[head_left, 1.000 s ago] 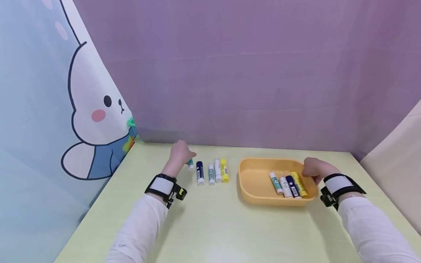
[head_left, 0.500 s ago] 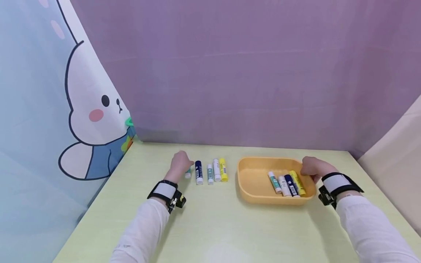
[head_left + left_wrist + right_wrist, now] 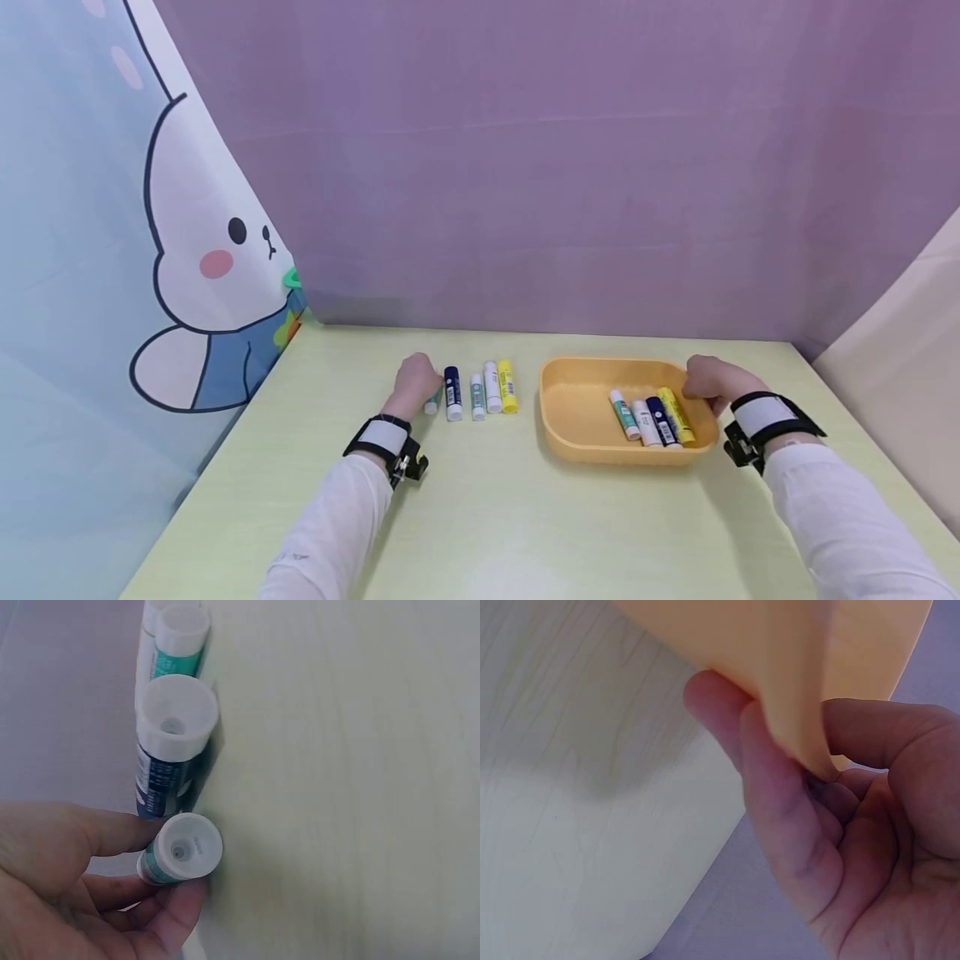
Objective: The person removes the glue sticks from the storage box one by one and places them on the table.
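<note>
My left hand (image 3: 417,383) pinches a small teal-and-white glue stick (image 3: 190,847) between thumb and fingers, its white base facing the left wrist camera. Right beside it lies a dark blue glue stick (image 3: 453,393). Farther right in the same row are another teal glue stick (image 3: 477,397), a white one (image 3: 492,387) and a yellow one (image 3: 507,387). My right hand (image 3: 716,382) grips the right rim of an orange tray (image 3: 573,408), thumb inside and fingers outside. In the tray lie a teal (image 3: 624,415), a white (image 3: 646,422), a dark blue (image 3: 663,422) and a yellow glue stick (image 3: 677,415).
The pale green table (image 3: 480,517) carries the row and the tray. A purple cloth (image 3: 555,167) hangs along its back edge. To the left is a light blue curtain with a cartoon rabbit (image 3: 210,242); a pale cloth (image 3: 892,350) hangs on the right.
My left hand has come down toward me and slightly right with the teal glue stick, closer to the dark blue one. My right hand keeps its grip on the tray rim.
</note>
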`<state>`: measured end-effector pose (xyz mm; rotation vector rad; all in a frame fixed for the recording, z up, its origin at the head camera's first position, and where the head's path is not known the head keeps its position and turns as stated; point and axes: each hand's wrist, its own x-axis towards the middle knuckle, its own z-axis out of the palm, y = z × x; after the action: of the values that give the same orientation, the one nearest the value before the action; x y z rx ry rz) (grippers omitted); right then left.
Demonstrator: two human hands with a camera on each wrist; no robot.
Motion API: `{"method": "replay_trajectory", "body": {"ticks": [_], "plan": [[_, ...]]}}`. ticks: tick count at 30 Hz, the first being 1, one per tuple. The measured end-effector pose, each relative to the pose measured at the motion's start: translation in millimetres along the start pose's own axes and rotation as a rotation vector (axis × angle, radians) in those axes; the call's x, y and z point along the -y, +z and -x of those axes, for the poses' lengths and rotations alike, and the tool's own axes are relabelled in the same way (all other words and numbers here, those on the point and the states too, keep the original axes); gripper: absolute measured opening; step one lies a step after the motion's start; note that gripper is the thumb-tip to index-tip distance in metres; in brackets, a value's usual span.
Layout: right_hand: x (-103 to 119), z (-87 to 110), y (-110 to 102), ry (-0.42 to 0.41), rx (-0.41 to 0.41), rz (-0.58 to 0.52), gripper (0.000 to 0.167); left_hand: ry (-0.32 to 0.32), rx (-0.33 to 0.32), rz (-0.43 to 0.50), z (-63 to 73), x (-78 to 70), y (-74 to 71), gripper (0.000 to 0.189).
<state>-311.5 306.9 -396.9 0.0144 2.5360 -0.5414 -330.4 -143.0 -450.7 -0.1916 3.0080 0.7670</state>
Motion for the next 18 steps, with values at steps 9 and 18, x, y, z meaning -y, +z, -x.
{"method": "replay_trajectory", "body": {"ticks": [9,18], "plan": [[-1.5,-1.3,0.8,0.004,-0.003,-0.005,0.018,0.005,-0.002,-0.028,0.3,-0.8,4.2,0.018],[-3.1,-2.0,1.6,-0.011,-0.006,0.006,0.016,-0.012,0.001,-0.044,3.8,-5.2,4.5,0.022]]}}
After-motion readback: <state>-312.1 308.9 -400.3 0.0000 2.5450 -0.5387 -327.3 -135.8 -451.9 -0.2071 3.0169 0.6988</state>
